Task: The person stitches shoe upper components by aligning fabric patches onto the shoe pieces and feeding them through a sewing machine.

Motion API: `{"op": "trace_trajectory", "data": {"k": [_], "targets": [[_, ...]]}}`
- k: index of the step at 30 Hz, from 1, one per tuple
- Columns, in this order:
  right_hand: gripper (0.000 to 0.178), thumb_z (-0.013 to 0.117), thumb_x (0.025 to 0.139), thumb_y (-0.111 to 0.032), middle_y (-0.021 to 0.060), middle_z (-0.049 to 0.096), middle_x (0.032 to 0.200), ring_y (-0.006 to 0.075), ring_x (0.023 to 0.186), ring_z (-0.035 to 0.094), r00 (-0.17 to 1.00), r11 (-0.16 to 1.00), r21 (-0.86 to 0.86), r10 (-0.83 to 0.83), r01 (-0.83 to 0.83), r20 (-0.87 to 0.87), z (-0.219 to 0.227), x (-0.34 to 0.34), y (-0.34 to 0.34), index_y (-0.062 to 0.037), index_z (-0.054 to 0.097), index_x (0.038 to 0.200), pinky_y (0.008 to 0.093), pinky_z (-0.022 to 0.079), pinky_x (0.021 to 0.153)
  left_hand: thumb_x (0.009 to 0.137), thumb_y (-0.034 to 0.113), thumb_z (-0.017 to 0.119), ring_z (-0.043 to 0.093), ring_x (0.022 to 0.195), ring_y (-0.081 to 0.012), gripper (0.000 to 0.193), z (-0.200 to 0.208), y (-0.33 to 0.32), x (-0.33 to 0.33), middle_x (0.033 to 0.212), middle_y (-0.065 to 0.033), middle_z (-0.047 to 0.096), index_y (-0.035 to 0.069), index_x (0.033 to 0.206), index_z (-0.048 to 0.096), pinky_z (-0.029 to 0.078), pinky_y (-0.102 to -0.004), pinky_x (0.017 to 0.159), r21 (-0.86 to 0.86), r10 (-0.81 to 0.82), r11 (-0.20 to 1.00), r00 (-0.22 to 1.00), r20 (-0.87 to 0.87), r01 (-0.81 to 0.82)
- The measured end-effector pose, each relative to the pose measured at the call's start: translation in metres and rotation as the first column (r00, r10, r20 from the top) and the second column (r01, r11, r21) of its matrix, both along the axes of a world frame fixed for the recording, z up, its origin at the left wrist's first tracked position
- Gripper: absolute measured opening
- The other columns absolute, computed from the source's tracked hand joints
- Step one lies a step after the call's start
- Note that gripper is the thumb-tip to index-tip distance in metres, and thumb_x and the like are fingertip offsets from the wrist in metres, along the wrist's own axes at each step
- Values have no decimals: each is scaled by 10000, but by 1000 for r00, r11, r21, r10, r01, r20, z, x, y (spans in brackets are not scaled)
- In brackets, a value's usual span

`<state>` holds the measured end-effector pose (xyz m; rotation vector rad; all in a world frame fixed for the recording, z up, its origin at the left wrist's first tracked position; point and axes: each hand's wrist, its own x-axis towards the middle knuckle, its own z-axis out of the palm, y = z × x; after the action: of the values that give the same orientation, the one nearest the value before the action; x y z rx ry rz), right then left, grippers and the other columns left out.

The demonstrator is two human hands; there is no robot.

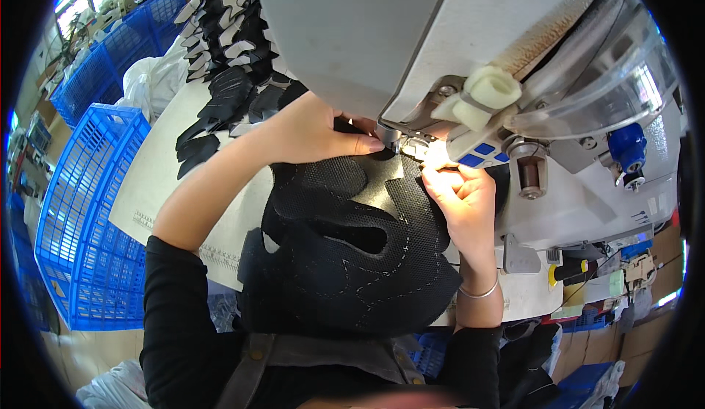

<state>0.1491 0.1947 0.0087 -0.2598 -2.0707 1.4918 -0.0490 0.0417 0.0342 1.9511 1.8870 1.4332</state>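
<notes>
A sewing machine (345,34) stands over the work, its presser foot (396,142) lit by a bright lamp. Under it lies the far edge of a large black mesh shoe upper (330,262), with an oval opening and pale dashed lines; its near part hangs down toward my apron. My left hand (316,131) grips the far edge just left of the foot, thumb on top and other fingers partly hidden by the machine head. Right of the foot, my right hand (463,196) pinches the upper's right edge between thumb and curled fingers.
Black cut pieces (220,97) lie in overlapping rows on the table's far left. Blue plastic crates (92,218) stand beyond the left edge. On the machine's right are a clear shield (609,100), a brown bobbin (530,170) and a blue knob (628,148). A black thread cone (569,271) lies at right.
</notes>
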Motion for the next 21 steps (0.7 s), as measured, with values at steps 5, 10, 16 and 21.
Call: {"op": "trace_trajectory", "data": {"k": [5, 10, 16, 21], "targets": [[157, 601, 874, 33, 70, 680, 876, 65, 780, 601, 999, 999, -27, -18, 17, -43, -5, -2, 0, 107, 612, 1012, 179, 467, 733, 758, 226, 787, 617, 744, -176, 272, 8, 5, -15, 774, -52, 666, 22, 899, 676, 485, -308, 707, -156, -20, 988, 999, 30, 25], [136, 600, 877, 31, 56, 670, 857, 59, 771, 595, 998, 1000, 21, -14, 15, -57, -6, -3, -3, 101, 615, 992, 178, 465, 735, 764, 235, 783, 611, 734, -177, 276, -2, 6, -19, 801, -54, 665, 21, 896, 670, 489, -298, 707, -52, -55, 997, 998, 15, 56], [131, 664, 876, -44, 78, 692, 857, 109, 781, 629, 997, 1000, -12, -17, 16, -79, -4, -2, -5, 77, 675, 927, 248, 496, 731, 693, 190, 730, 562, 1052, -217, 236, -17, -14, -7, 979, -21, 673, 146, 925, 736, 333, -422, 923, 326, 77, 942, 888, -453, 85], [104, 611, 880, 22, 50, 678, 851, 65, 781, 610, 999, 999, -50, -3, 1, -32, 2, -3, -5, 84, 630, 961, 187, 481, 735, 716, 100, 696, 646, 1025, -254, 316, -29, -33, 39, 1077, -64, 674, 109, 1031, 707, 439, -447, 976, 275, 210, 961, 688, -695, -15]]}}
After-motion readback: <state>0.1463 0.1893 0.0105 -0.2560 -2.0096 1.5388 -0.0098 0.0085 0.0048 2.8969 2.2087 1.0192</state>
